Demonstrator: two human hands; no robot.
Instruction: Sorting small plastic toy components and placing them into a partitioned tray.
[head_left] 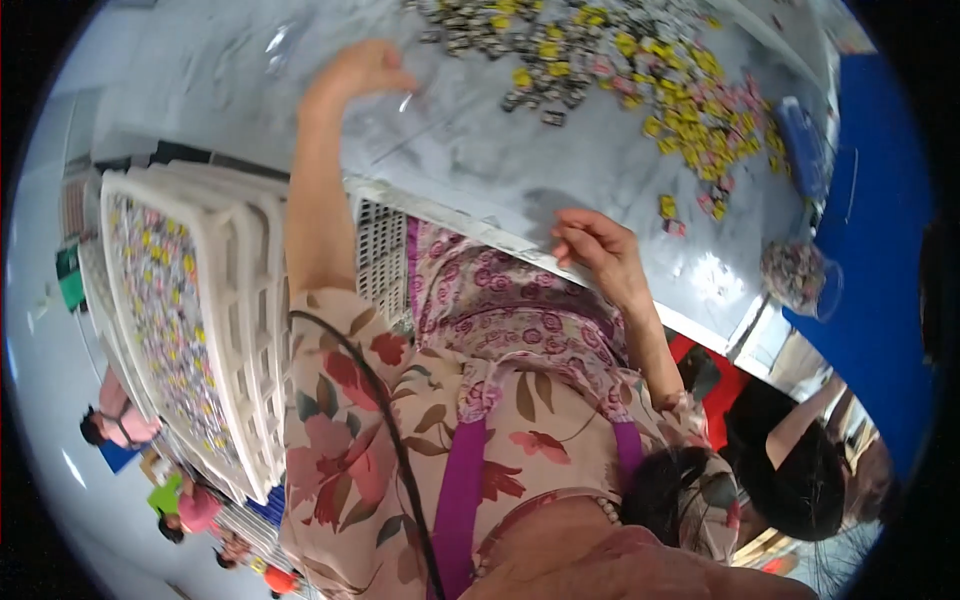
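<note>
Head view shows you leaning over a pale grey table (480, 160) that fills the upper part of the picture, its near edge running from left of centre down toward the right. At your left stands a stack of white slotted crates (235, 330), the top one filled with small pink, yellow and grey pieces. Across the far side of the table lies a wide scatter of small wrapped pieces (640, 70) in yellow, pink and grey, thinning out toward the right edge. A clear bag (795, 272) holding more of the same pieces sits at the right end of the table, near the blue surface beside it. Your left hand (360, 72) reaches far onto the table, fingers curled downward, just short of the scatter; whether it grasps anything cannot be told. Your right hand (598, 248) rests at the near table edge, fingers loosely bent, with nothing visible in it, near two stray pieces.
</note>
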